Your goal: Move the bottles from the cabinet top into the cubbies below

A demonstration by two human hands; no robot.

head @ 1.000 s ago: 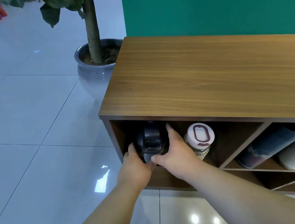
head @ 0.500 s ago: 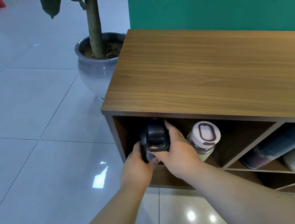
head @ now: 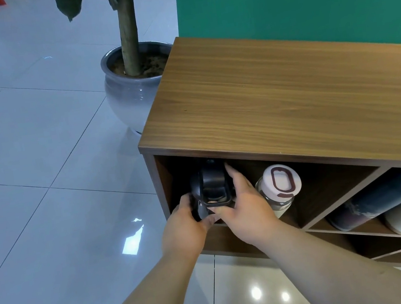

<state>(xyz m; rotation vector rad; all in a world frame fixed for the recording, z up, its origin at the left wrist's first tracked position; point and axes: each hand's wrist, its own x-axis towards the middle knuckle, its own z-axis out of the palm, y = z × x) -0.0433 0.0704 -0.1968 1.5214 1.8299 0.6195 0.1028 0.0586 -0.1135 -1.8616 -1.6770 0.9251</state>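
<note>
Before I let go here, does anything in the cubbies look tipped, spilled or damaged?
Nothing stands out. The black bottle is in the left cubby, held by the left hand and right hand, beside the white-lidded bottle. No spills or damage show.

Both hands on the black bottle (head: pixel 212 188) in the leftmost cubby (head: pixel 172 179); left hand (head: pixel 183 227) low on its side, right hand (head: pixel 247 208) w/ fingers over the cap; glass bottle w/ white lid (head: pixel 281 183) lies just beside it; cabinet top (head: pixel 290 103) bare; plant pot (head: pixel 132 97) on the floor at the left end.
</note>
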